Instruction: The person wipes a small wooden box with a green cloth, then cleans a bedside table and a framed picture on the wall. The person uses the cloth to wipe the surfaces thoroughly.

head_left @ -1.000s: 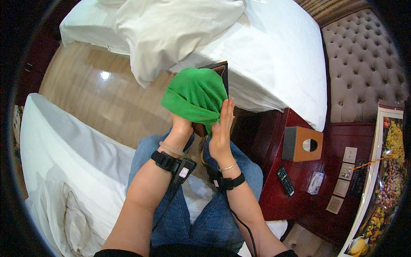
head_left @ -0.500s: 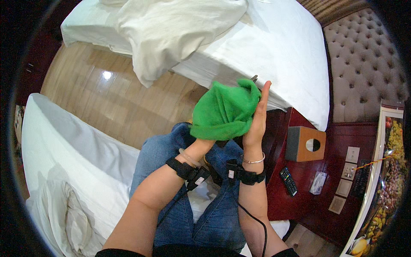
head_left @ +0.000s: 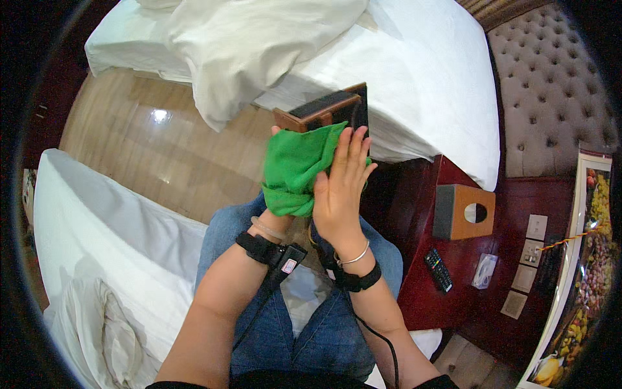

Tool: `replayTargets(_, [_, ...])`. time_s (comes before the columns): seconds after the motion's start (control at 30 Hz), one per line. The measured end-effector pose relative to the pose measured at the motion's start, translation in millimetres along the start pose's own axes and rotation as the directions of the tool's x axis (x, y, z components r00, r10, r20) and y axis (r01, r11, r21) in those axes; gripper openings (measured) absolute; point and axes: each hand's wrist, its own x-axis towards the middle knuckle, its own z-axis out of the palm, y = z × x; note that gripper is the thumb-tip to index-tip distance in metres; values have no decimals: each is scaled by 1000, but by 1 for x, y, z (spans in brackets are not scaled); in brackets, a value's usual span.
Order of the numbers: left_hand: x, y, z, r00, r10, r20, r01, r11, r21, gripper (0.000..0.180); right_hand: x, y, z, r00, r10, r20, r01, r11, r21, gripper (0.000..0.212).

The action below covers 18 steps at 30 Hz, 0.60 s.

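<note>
A green cloth (head_left: 297, 170) is bunched over my left hand (head_left: 276, 130), covering most of it; only a fingertip and the wrist show. Beyond the cloth, a brown and black box-like object (head_left: 324, 107) stands tilted above my knees, its lower part hidden by the cloth and my hands. My left hand holds the cloth against this object, though the exact grip is hidden. My right hand (head_left: 342, 185) lies flat along the right side of the cloth and object, fingers stretched out and thumb apart.
A dark red nightstand (head_left: 421, 272) at the right bears a tan and grey tissue box (head_left: 480, 214), a black remote control (head_left: 438, 270) and a small white item (head_left: 484, 271). White-covered beds lie ahead (head_left: 427, 71) and at left (head_left: 116, 214). A picture scroll (head_left: 586, 272) hangs at far right.
Both hands and the cloth have shifted left. The brown and black object, mostly covered before, now shows beyond the cloth. My right hand has turned, with its back toward me.
</note>
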Motion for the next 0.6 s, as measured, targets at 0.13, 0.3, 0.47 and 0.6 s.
replayTargets(0.13, [-2, -22, -7, 987, 141, 79, -151, 979, 138, 56, 15, 17, -16, 996, 35, -88, -18, 983, 183, 62])
replayTargets(0.3, [-1, -22, 12, 913, 403, 62, -252, 439, 862, 39, 23, 67, -19, 970, 224, -97, -109, 752, 650, 62])
replayTargets(0.47, [7, -17, 5, 771, 635, 48, -313, 311, 897, 57, 18, 60, -25, 878, 449, -167, -170, 618, 768, 65])
replayTargets(0.6, [4, -10, 13, 687, 716, 128, -408, 234, 883, 58, 2, 34, -21, 820, 491, -294, -111, 640, 761, 50])
